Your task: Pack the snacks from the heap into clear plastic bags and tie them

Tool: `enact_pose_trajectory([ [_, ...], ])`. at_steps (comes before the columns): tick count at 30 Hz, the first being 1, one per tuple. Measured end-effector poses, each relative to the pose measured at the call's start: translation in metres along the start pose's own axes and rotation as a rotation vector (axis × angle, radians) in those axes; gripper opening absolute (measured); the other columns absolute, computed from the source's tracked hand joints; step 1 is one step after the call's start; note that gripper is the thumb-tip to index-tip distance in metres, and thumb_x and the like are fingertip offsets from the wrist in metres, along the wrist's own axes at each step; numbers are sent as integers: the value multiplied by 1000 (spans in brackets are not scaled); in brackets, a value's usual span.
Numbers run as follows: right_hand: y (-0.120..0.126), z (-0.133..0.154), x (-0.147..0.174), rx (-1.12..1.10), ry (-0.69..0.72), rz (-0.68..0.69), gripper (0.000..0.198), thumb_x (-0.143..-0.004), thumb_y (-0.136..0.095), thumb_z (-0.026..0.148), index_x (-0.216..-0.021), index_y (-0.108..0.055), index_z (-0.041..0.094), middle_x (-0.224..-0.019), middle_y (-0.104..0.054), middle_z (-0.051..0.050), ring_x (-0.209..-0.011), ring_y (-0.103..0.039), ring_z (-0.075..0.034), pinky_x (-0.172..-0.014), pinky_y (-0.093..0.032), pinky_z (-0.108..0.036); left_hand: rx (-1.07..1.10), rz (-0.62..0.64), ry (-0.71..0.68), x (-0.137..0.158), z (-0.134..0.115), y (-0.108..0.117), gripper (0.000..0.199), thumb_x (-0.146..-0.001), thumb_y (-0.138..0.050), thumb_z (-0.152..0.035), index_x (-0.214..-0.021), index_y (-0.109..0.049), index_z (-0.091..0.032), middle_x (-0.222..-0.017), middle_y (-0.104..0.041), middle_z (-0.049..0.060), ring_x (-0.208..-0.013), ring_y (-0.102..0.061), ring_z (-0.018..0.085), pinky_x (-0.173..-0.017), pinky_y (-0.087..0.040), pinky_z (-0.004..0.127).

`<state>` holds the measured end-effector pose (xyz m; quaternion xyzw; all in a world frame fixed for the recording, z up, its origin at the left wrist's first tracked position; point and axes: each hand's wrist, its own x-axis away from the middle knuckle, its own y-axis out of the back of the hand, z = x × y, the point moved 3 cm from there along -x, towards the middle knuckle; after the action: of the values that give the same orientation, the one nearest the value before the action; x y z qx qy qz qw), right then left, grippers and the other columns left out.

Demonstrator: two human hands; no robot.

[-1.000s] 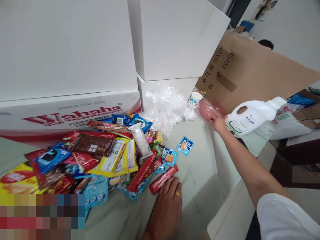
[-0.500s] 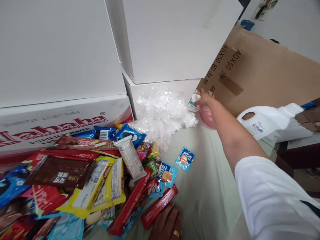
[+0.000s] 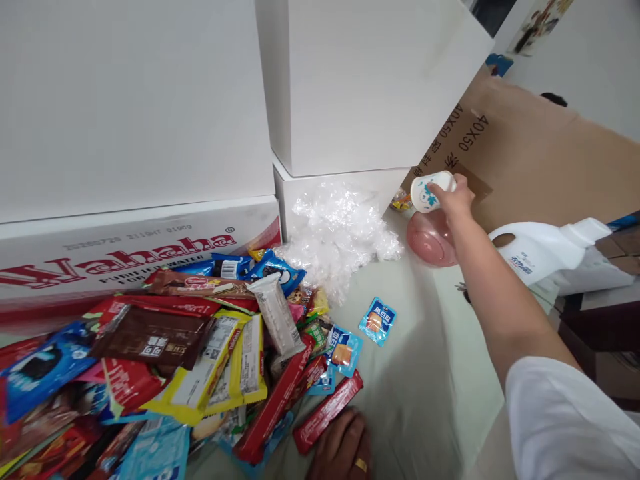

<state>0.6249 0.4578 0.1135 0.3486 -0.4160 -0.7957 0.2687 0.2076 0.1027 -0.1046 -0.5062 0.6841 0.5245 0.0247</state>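
Note:
My right hand is closed around a white paper cup with a blue-green print. The cup is tipped on its side above a pink translucent round thing. My left hand, with a ring on one finger, rests on the pale green sheet at the bottom, holding nothing that I can see. Its fingers lie down beside a red wrapped snack bar. A big heap of packaged snacks spreads to the left. One blue snack packet lies apart on the sheet.
Crumpled clear plastic lies against the white boxes. A Wahaha water carton stands behind the snacks. At the right are a brown cardboard sheet and a white detergent bottle. Small wrapped items show in the corner.
My right hand has lifted the paper cup from the corner and tilted it, uncovering small wrapped items behind. The left hand stays by the red bar. The view has shifted slightly.

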Motion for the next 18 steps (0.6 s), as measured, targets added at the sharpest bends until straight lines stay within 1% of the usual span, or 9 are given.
enact_pose_trajectory([
  [3,32,-34,25,62,26,61,89,-84,-71,68,-148,-51,10,-153,-47,-25,-146,-35,-41,-117,-32,-52,-17,13,-7,1,2,-3,27,-92,-55,-13,-109,-72,-25,-113,-78,5,-108,-74,23,-89,-62,35],
  [5,41,-62,50,97,38,107,81,-80,-75,65,-137,-62,8,-151,-49,-28,-142,-43,-42,-116,-35,-53,-11,13,-2,0,2,-3,27,-91,-54,-12,-108,-71,-24,-114,-78,5,-109,-73,24,-90,-61,36],
  [6,42,-76,64,110,48,139,73,-81,-75,62,-130,-66,9,-148,-54,-26,-138,-49,-40,-113,-39,-51,-4,8,5,-1,1,-2,28,-90,-52,-11,-107,-71,-23,-113,-78,5,-109,-73,24,-92,-60,37],
  [8,36,-103,92,148,82,270,57,-85,-70,61,-118,-73,15,-131,-68,-20,-123,-62,-35,-105,-47,-45,7,30,-1,-4,0,0,30,-89,-51,-10,-109,-71,-22,-115,-77,5,-112,-71,24,-95,-59,38],
  [9,31,-115,106,170,84,339,53,-84,-70,61,-115,-75,18,-125,-72,-17,-117,-66,-33,-100,-51,-44,7,46,-8,-6,0,1,30,-89,-51,-10,-110,-71,-22,-117,-77,6,-113,-70,25,-96,-58,38],
  [11,19,-131,125,206,97,393,48,-84,-71,59,-114,-77,22,-120,-75,-14,-110,-70,-32,-94,-54,-42,-3,87,-27,-8,0,4,31,-90,-52,-12,-113,-70,-21,-120,-76,6,-116,-69,25,-97,-58,38],
  [14,0,-135,131,227,113,358,37,-92,-64,47,-115,-77,21,-115,-77,-12,-108,-71,-30,-93,-54,-40,-23,127,-66,-9,2,7,30,-91,-55,-16,-116,-70,-21,-122,-75,6,-117,-68,25,-97,-58,37],
  [16,-13,-127,121,226,124,346,34,-97,-58,42,-113,-78,19,-114,-78,-13,-108,-71,-29,-94,-53,-38,-33,134,-82,-8,3,8,29,-91,-56,-17,-117,-69,-22,-123,-75,5,-117,-68,25,-96,-58,37],
  [18,-26,-114,105,229,145,343,33,-98,-57,41,-112,-78,19,-117,-77,-13,-110,-70,-29,-95,-52,-37,-38,141,-95,-8,5,7,30,-91,-56,-17,-117,-69,-22,-123,-75,5,-117,-68,25,-96,-58,37],
])
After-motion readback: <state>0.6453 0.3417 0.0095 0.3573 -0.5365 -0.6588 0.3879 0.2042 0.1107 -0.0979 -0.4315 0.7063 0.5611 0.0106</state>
